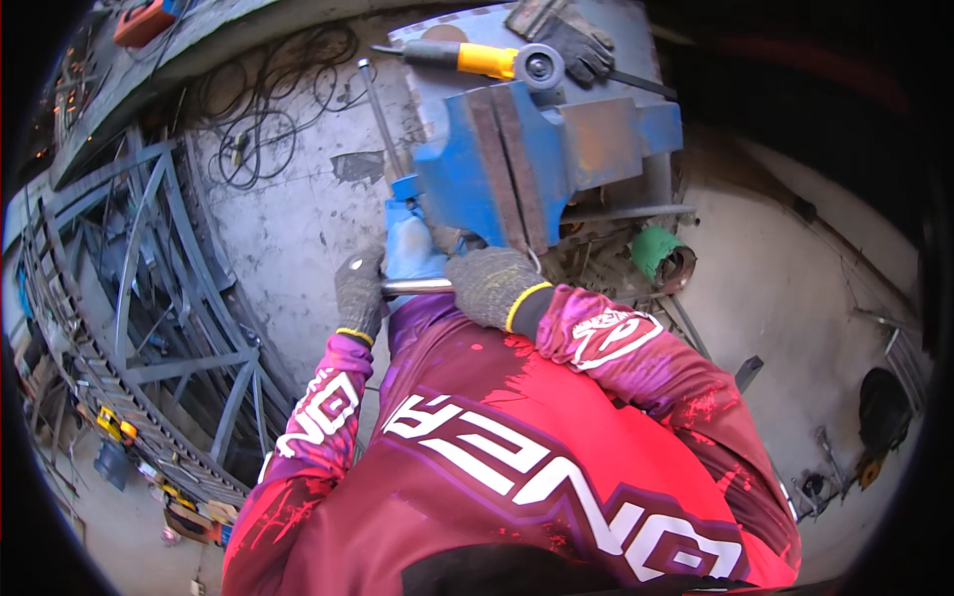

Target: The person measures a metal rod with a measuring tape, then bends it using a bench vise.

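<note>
Head view: left hand [360, 288] and right hand [497, 284], both gloved, seem closed on opposite ends of metal bar [417, 286], between torso [517, 427] and blue vise [542, 149] at near edge of worktop [422, 87]. Step, apparently: handling bar; next move likely calls for steady two-handed grip.

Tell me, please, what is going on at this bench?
The grey-gloved left hand and grey-gloved right hand hold a shiny silver metal bar on the person's side of the big blue metal vise. Beyond the vise, a yellow-and-black angle grinder lies on the grey bench.
</note>
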Available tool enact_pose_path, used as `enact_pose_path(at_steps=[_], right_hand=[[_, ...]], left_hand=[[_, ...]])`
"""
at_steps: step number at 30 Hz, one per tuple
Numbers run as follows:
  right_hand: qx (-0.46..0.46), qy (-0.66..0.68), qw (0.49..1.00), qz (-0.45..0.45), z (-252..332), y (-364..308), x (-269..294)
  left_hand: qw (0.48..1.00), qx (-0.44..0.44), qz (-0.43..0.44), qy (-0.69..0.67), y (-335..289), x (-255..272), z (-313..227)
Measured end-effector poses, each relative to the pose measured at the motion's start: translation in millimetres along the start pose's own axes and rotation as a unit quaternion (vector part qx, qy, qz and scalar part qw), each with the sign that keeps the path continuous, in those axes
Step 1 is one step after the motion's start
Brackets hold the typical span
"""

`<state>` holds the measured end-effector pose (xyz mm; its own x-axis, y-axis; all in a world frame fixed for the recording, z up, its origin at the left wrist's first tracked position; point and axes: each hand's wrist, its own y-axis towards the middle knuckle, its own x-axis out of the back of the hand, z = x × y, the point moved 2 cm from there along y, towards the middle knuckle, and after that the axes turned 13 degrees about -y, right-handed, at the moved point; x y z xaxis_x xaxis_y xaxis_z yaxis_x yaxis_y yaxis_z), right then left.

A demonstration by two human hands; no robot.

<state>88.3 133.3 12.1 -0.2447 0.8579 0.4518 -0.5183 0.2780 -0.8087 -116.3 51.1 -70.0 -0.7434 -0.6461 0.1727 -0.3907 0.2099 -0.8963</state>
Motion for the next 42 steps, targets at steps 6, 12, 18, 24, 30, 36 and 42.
enact_pose_path(at_steps=[6,12,18,24,30,36,42], right_hand=[[-0.031,0.001,0.999,-0.009,2,-1,-2],[-0.036,-0.009,0.999,0.017,7,-3,9],[-0.034,-0.007,0.999,-0.008,6,1,2],[-0.051,0.006,0.999,0.0,3,3,9],[-0.086,0.018,0.995,-0.045,1,17,45],[-0.067,0.014,0.997,-0.038,-11,15,35],[-0.05,0.054,0.997,0.014,-10,1,20]], left_hand=[[0.993,-0.046,0.085,0.062,8,-8,-1],[0.992,-0.047,0.104,0.048,19,-10,5],[0.99,-0.061,0.118,0.05,31,-10,14],[0.985,-0.057,0.135,0.086,31,-21,1],[0.657,-0.508,0.191,0.522,74,-42,-19],[0.929,-0.258,0.15,0.219,64,-50,-40],[0.955,-0.195,0.133,0.178,20,-24,-33]])
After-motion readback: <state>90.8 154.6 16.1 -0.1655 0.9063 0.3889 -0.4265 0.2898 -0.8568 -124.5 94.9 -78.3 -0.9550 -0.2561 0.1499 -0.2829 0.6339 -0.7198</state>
